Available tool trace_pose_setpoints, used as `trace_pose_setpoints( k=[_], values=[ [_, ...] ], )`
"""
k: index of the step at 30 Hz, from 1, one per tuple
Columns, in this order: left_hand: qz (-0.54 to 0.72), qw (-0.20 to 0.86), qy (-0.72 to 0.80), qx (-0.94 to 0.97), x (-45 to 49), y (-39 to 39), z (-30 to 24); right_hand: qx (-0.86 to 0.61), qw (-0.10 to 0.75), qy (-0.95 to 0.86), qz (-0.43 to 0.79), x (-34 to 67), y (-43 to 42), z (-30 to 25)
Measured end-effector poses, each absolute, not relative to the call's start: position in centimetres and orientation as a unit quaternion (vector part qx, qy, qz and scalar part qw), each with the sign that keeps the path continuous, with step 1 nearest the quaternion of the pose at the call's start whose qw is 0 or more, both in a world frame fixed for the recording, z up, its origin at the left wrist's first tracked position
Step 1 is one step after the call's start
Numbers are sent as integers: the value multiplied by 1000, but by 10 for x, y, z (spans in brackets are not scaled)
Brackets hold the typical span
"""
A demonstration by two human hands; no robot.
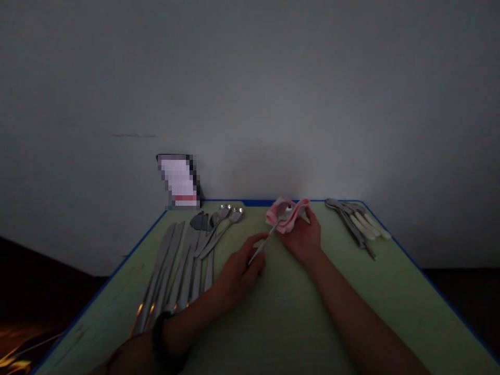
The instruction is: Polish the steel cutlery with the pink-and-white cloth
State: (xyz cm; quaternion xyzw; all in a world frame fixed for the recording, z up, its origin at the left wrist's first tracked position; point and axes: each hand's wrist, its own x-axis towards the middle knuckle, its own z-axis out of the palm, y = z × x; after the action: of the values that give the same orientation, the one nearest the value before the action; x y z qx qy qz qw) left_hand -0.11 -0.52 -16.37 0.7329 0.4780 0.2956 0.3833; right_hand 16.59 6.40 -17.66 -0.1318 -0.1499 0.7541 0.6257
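Note:
My left hand (248,263) is closed around the handle of a metal spoon (269,235), which slants up and to the right. The spoon's bowl lies inside the folds of a pink and white cloth (287,221). From below and the right, my right hand (304,237) grips that cloth, cupping it under the bowl. Some of the right fingers are hidden behind the cloth. To the left of my left hand lie several metal knives (166,255) and a few spoons (230,213) in a loose row.
A phone (179,179), its screen blurred, leans against the grey wall (273,104) at the back left. At the back right lies a group of cutlery (357,219), some with white handles. The green table (289,323) has a blue edge.

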Motion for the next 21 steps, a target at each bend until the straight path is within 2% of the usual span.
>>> trace_pose_setpoints(
  k=[6,13,21],
  values=[
    [278,383,472,744,-1,-6,-164,-179,602,-169,760,159,71,-184],
    [239,390,446,769,-1,-7,-168,-287,597,-290,691,153,71,-199],
    [265,439,439,738,-3,-3,-168,-288,626,-214,693,153,76,-199]
  ],
)
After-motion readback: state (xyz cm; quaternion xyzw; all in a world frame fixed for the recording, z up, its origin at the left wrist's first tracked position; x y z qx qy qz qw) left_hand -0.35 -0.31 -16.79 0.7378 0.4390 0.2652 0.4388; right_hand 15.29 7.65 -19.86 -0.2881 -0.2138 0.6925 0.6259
